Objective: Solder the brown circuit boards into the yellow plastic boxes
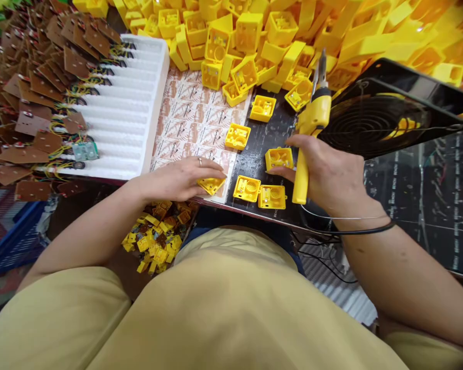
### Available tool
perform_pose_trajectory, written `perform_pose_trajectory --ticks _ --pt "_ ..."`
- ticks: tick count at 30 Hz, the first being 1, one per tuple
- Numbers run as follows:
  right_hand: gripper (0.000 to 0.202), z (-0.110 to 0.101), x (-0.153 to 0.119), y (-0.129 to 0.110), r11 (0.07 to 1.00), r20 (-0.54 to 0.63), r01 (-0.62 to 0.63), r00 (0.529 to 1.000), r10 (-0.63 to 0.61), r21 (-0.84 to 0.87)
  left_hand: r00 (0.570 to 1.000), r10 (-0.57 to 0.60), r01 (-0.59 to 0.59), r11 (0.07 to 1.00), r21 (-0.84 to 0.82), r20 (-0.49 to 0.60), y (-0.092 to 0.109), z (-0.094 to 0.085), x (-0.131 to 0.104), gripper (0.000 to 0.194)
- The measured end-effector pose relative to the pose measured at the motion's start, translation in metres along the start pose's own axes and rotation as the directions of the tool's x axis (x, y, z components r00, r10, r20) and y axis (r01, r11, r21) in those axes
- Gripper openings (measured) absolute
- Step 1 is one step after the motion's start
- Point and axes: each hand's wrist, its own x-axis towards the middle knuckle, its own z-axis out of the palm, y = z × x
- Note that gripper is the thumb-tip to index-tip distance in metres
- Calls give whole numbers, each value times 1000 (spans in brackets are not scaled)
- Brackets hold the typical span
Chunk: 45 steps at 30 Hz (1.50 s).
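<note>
At the table's front edge my left hand (pixel 177 180) has its fingers closed on a small yellow plastic box (pixel 211 185), which they partly cover. My right hand (pixel 327 172) grips the handle of a yellow soldering gun (pixel 312 115), its metal tip pointing up and away from me. A yellow box (pixel 279 158) lies close by the fingers of that hand; whether they touch it I cannot tell. Between my hands sit two more open boxes, one (pixel 247 188) beside the other (pixel 272 197). Further back are a box (pixel 237 136) and another (pixel 263 108), with small metal parts inside.
Yellow boxes (pixel 250 31) are heaped along the back. A black fan (pixel 370 113) stands right of the soldering gun. At left, wired brown circuit boards (pixel 42 92) lie piled against a ridged white foam tray (pixel 139 103). A cable (pixel 355 231) crosses by my right wrist.
</note>
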Motion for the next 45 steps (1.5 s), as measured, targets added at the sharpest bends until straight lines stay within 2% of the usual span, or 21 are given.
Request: perform_pose_trajectory --ticks 4,6,7,9,11,12,13,16,19,21,23,25,27,30,32,34,37,40,43,45 --pt "42 -3 3 12 977 58 163 983 -173 140 997 47 -46 999 -17 58 8 1 -2 66" --pt "37 -1 4 12 973 88 167 979 -182 161 998 53 -52 998 -32 31 11 4 4 73" --pt "36 0 4 11 981 94 138 984 -151 137 999 38 -39 999 -36 -16 12 5 8 73" --pt "42 3 4 7 998 68 38 997 -41 42 980 -59 57 998 -20 -190 10 6 22 68" --pt "58 5 4 3 1000 28 -25 999 26 -16 917 -175 196 980 24 -358 4 4 42 58" --pt "63 5 4 2 999 16 -30 999 30 -24 895 -207 249 967 57 -396 0 3 53 54" --pt "64 6 5 2 1000 12 -14 1000 14 -13 895 -222 278 956 97 -387 -4 1 65 53" --pt "51 9 6 5 986 48 104 993 -111 127 917 -289 351 912 212 -275 -6 -3 94 51" --pt "45 10 6 5 977 73 107 990 -122 183 877 -421 477 822 310 -233 12 -4 110 58" --pt "44 9 4 4 990 47 61 997 -67 125 872 -450 489 807 331 -192 28 -4 116 61" --pt "47 9 2 3 996 32 18 999 -22 93 875 -445 484 824 295 -191 38 -6 122 56" --pt "55 9 1 4 992 52 -23 998 17 120 875 -404 467 851 240 -267 37 -8 131 48" --pt "65 8 -1 6 982 64 -56 997 45 181 896 -304 386 894 227 -325 26 -12 143 42" --pt "69 6 -4 8 966 49 -53 998 41 252 944 -143 227 936 270 -297 0 -16 161 46" --pt "61 4 -7 7 964 46 -42 998 31 264 954 -125 207 932 297 -272 -13 -16 172 53" --pt "50 3 -10 4 969 50 -32 999 20 246 958 -161 235 914 330 -236 -18 -17 178 56" --pt "44 4 -13 1 971 30 -10 1000 3 240 942 -255 322 868 378 -218 -14 -16 176 49" --pt "44 6 -15 -1 961 -6 0 1000 2 276 917 -324 392 837 381 -232 -12 -14 159 38" --pt "47 9 -15 -1 950 20 -18 1000 13 313 916 -314 387 856 342 -249 -17 -12 133 50" --pt "49 11 -13 -2 946 30 -25 999 16 322 914 -333 395 858 329 -231 -15 -12 116 50"
